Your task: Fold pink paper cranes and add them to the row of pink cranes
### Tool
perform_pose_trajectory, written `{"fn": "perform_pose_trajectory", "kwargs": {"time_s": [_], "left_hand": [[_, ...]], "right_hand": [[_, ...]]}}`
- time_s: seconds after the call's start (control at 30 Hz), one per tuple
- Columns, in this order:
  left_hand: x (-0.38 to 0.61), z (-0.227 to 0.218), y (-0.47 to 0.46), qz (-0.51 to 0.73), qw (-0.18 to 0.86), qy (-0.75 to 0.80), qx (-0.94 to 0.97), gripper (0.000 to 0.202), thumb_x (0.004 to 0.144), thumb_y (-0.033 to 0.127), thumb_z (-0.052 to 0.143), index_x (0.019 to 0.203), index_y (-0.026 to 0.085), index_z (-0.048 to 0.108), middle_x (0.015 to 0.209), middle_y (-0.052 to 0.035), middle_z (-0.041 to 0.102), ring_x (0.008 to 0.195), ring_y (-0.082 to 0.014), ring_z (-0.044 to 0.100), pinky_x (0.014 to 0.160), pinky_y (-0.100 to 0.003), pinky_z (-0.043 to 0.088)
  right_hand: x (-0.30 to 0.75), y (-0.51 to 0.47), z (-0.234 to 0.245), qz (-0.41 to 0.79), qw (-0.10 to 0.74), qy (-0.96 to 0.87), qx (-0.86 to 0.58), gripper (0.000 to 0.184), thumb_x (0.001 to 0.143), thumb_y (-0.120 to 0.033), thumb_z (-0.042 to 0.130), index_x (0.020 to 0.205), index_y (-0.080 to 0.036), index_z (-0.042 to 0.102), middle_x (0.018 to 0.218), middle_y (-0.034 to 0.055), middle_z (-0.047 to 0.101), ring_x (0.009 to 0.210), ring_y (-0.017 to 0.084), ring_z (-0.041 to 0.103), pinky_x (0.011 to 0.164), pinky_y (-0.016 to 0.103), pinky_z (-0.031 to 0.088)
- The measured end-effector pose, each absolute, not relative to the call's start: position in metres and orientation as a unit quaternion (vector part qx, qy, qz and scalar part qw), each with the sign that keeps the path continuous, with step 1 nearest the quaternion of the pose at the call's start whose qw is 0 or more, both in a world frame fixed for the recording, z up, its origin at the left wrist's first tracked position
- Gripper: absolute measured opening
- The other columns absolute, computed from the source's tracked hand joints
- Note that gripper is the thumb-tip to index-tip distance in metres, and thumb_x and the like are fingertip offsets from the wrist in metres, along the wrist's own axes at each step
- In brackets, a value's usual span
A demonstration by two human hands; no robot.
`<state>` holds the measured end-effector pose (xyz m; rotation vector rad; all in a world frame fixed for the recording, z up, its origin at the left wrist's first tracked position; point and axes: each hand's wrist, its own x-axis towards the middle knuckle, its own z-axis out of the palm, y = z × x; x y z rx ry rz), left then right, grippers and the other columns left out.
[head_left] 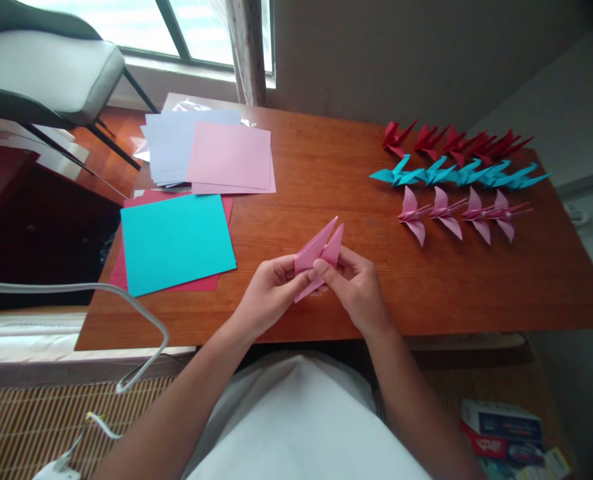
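Just above the near edge of the table, a partly folded pink origami paper (312,254) is pinched between both my hands. It has two long points facing away from me and a shorter one towards me. My left hand (271,291) grips its left side, thumb on top. My right hand (359,287) holds the right side, with its thumb pressed on the middle of the folds. The fingertips underneath are mostly hidden by the paper.
On the right stand rows of folded cranes: red cranes (429,140), blue cranes (439,173) and pink cranes (445,212). To the left lie blue sheets (179,240) over red ones, with pink sheets (231,157) and pale sheets (169,143) behind. A white cable (141,310) arches at the table's left.
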<state>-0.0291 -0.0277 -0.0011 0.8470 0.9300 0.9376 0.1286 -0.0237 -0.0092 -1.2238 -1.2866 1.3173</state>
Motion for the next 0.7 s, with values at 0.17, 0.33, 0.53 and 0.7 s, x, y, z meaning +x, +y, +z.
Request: {"fn": "perform_pose_trajectory", "kwargs": {"time_s": [0.17,0.33,0.53,0.7], "left_hand": [[-0.030,0.002,-0.029,0.385,0.690,0.438,0.429,0.039,0.088,0.052,0.071,0.082,0.014,0.075,0.071,-0.0031,0.069,0.070,-0.0167,0.063,0.066,-0.025,0.051],[-0.029,0.001,-0.030,0.398,0.623,0.467,0.486,0.043,0.093,0.051,0.064,0.073,0.014,0.067,0.065,0.0007,0.057,0.060,-0.0098,0.047,0.055,-0.021,0.036],[-0.026,-0.003,-0.033,0.460,0.546,0.493,0.496,0.024,0.089,0.039,0.073,0.095,0.015,0.071,0.085,-0.0032,0.070,0.075,-0.0144,0.063,0.066,-0.022,0.049],[-0.026,-0.002,-0.031,0.453,0.628,0.455,0.439,0.030,0.075,0.038,0.086,0.089,0.015,0.071,0.077,-0.0017,0.071,0.068,-0.0131,0.062,0.062,-0.021,0.049]], "right_hand": [[0.126,-0.021,-0.008,0.521,0.467,-0.492,-0.518,0.031,0.087,-0.047,0.072,0.073,-0.020,0.065,0.067,-0.0023,0.058,0.060,0.012,0.054,0.054,0.023,0.046],[0.126,-0.021,-0.005,0.491,0.469,-0.513,-0.525,0.028,0.089,-0.044,0.070,0.075,-0.020,0.067,0.073,-0.0006,0.062,0.069,0.014,0.059,0.063,0.025,0.049],[0.136,-0.022,-0.005,0.430,0.467,-0.565,-0.527,0.024,0.091,-0.039,0.068,0.077,-0.021,0.069,0.079,0.0008,0.065,0.074,0.015,0.061,0.067,0.026,0.051],[0.144,-0.021,0.000,0.476,0.421,-0.563,-0.529,0.026,0.089,-0.045,0.071,0.083,-0.020,0.070,0.075,-0.0003,0.066,0.068,0.014,0.061,0.061,0.025,0.051]]}}
